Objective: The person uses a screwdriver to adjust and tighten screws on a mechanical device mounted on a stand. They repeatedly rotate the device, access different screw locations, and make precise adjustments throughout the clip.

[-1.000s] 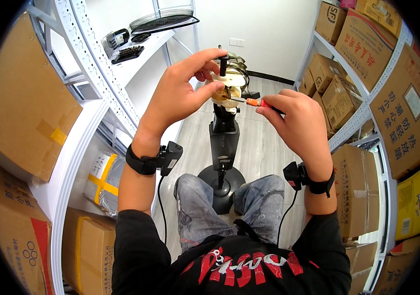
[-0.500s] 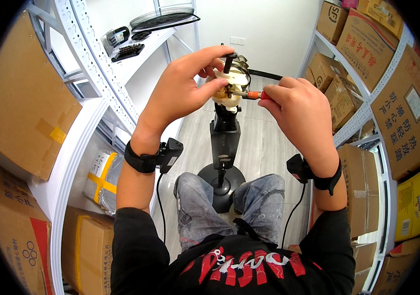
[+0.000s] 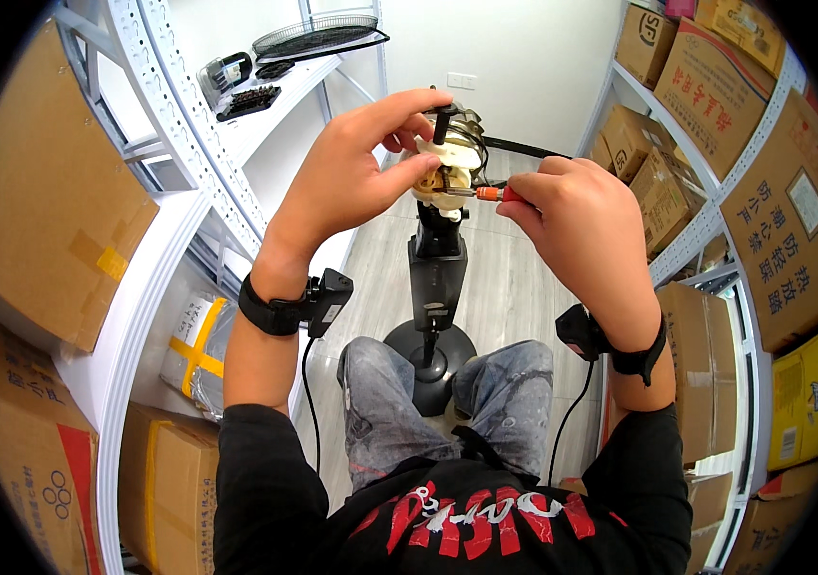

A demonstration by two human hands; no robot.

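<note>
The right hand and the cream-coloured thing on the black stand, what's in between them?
In the head view, a red screwdriver-like tool spans the gap: the right hand holds it, and its metal shaft points at the cream-coloured thing.

Counted up, there are two hands, one left hand point(image 3: 361, 172) and one right hand point(image 3: 577, 216), with one screwdriver point(image 3: 488, 194), one pale mechanism point(image 3: 455, 153), one black stand point(image 3: 436, 283) and one round base point(image 3: 436, 391). Two wrist straps point(image 3: 275, 311), two black modules point(image 3: 331, 299) and two cables point(image 3: 308, 393) show. There is one wire grille point(image 3: 318, 38), one switch plate point(image 3: 462, 80), one yellow package point(image 3: 805, 402), one taped clear-wrapped parcel point(image 3: 200, 353), three cartons point(image 3: 55, 201) at left and at least eight cartons point(image 3: 783, 230) at right, some partly hidden.
</note>
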